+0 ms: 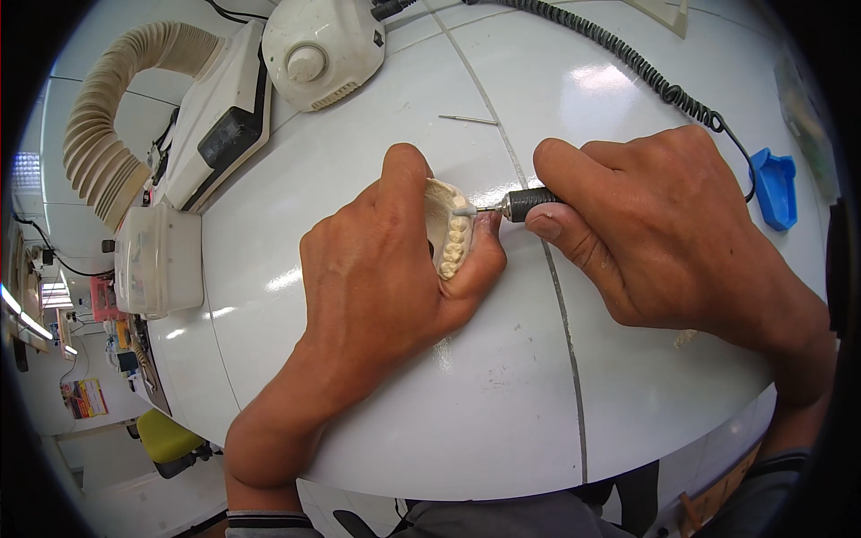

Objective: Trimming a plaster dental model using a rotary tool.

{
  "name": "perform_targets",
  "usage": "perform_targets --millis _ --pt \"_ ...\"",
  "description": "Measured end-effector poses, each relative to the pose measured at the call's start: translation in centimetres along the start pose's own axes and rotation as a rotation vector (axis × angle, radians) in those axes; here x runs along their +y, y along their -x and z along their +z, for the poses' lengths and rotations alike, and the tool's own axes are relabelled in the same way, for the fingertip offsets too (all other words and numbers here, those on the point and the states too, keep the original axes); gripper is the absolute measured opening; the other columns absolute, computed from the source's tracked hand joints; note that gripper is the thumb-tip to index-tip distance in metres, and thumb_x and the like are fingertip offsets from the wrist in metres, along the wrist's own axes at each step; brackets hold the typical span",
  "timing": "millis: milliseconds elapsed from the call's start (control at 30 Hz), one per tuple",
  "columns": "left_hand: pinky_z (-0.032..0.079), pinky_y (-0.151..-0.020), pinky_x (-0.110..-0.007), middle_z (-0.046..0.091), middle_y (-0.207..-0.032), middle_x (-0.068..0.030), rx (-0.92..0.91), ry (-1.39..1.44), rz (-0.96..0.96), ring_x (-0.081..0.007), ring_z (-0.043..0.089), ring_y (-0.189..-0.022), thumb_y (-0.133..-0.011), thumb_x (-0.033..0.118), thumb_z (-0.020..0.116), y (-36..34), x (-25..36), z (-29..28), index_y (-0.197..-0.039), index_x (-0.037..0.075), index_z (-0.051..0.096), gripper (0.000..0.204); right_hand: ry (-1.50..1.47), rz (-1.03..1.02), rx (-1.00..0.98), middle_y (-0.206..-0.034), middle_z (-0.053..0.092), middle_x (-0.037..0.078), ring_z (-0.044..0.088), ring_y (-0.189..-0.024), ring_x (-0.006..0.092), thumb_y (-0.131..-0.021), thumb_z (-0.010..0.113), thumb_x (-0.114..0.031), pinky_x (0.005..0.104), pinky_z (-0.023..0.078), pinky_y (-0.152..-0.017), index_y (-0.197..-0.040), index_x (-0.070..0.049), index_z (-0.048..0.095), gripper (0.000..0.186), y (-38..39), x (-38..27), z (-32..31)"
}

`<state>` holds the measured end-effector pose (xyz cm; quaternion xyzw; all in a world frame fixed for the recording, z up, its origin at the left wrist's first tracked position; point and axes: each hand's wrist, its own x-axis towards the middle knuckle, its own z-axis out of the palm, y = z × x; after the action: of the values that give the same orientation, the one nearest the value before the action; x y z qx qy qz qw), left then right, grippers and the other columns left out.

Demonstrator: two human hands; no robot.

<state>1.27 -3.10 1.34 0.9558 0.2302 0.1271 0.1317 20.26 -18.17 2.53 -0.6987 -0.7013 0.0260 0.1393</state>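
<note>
My left hand (381, 260) is closed round a cream dental plaster model (451, 247), whose row of teeth faces to the right. My right hand (655, 224) grips a dark rotary handpiece (526, 204). Its pale grey tip (464, 211) is at the upper part of the tooth row, touching or very close to it. My left thumb lies along the model's right side, just below the tip. A thin metal bit (468, 118) lies on the white tiled worktop (484, 394) beyond the model.
A cream motor unit (323, 54) stands at the back with a coiled cord (610, 58). A dust extractor (220, 125) with a ribbed hose (94, 134) and a plastic container (161, 264) are at left. A blue tray (776, 188) lies at right. A green chair (166, 439) stands beside the worktop.
</note>
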Motion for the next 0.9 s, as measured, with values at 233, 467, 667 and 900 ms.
perform_targets --millis 233,467,667,900 --pt "0.049 -0.052 -0.043 0.06 -0.064 -0.0135 -0.02 0.002 -0.021 -0.0327 0.063 -0.051 -0.093 0.026 0.077 0.07 0.01 -0.09 -0.102 0.002 0.054 0.034 -0.04 0.012 0.036 -0.057 0.052 0.006 0.05 -0.045 0.027 -0.112 0.061 -0.03 0.042 0.037 -0.049 -0.09 -0.008 0.057 0.03 -0.05 0.06 0.33" --pt "0.05 -0.053 -0.044 0.061 -0.065 -0.0146 -0.019 -0.002 -0.016 -0.0335 0.064 -0.052 -0.093 0.026 0.076 -0.09 0.02 -0.02 -0.102 0.001 0.055 0.034 -0.002 0.012 0.021 -0.058 0.053 0.006 0.052 -0.046 0.0266 -0.111 0.062 -0.031 0.0422 0.037 -0.048 -0.091 -0.008 0.057 0.031 0.04 -0.05 0.2" --pt "0.05 -0.053 -0.043 0.062 -0.065 -0.015 -0.01 -0.004 -0.029 -0.0335 0.064 -0.052 -0.092 0.027 0.076 -0.03 -0.05 -0.26 -0.102 0.001 0.056 0.035 -0.003 0.006 -0.003 -0.058 0.054 0.006 0.052 -0.046 0.0263 -0.111 0.062 -0.031 0.0419 0.037 -0.048 -0.09 -0.008 0.058 0.031 -0.25 -0.11 0.0" --pt "0.05 -0.053 -0.043 0.062 -0.065 -0.0148 -0.018 0.001 -0.019 -0.0332 0.065 -0.052 -0.093 0.027 0.076 0.03 0.01 -0.05 -0.103 0.001 0.056 0.034 0.004 0.003 0.016 -0.059 0.054 0.006 0.052 -0.047 0.0265 -0.111 0.063 -0.031 0.042 0.037 -0.049 -0.09 -0.008 0.057 0.031 0.04 -0.14 0.21"
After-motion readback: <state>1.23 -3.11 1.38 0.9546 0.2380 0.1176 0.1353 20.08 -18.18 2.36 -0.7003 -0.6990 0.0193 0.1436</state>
